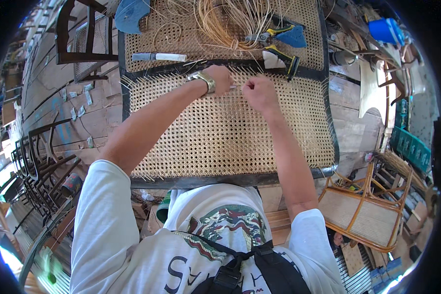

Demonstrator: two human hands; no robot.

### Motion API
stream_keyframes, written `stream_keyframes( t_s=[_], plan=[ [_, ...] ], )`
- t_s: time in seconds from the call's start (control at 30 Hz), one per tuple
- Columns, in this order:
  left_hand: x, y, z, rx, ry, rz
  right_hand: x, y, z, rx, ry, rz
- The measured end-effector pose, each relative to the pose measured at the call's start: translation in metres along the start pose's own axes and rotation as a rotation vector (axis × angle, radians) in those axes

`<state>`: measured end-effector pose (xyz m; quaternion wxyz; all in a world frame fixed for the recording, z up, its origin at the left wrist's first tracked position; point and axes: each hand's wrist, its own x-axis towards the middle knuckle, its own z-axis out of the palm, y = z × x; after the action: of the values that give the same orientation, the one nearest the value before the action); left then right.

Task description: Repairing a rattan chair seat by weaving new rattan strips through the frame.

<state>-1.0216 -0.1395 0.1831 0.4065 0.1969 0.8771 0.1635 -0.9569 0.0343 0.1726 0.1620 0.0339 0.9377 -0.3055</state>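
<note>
A woven cane panel (215, 142) in a dark wooden frame lies in front of me, with loose strand ends sticking up along its edges. My left hand (219, 80), a metal watch on its wrist, is closed at the panel's far edge; a small pale bit shows by its fingertips. Just right of it, my right hand (260, 95) is closed in a fist-like pinch over the weave. What either one grips is too small to make out. Beyond the frame's dark crossbar lie a knife (159, 57), yellow-and-black pliers (274, 33) and a coil of cane strands (213, 22).
Another yellow-and-black handled tool (290, 66) lies on the crossbar at right. A blue object (132, 14) sits at the far left. Dark chair frames (85, 36) stand on the left, a rattan chair (360, 210) at lower right, and a blue bucket (384, 31) at far right.
</note>
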Motion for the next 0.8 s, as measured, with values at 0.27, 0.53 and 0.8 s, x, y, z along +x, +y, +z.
stream_keyframes(
  t_s=[0.27, 0.53, 0.8],
  plan=[
    [0.007, -0.023, -0.013, 0.196, 0.116, -0.092, -0.010, -0.028, 0.008, -0.147, 0.035, 0.080],
    [-0.041, -0.093, -0.072, 0.112, 0.498, -0.213, -0.005, -0.013, 0.026, -0.095, 0.198, -0.233],
    [-0.046, -0.032, -0.021, -0.021, 0.210, -0.057, 0.019, -0.009, 0.020, 0.524, 0.162, 0.026]
  ],
)
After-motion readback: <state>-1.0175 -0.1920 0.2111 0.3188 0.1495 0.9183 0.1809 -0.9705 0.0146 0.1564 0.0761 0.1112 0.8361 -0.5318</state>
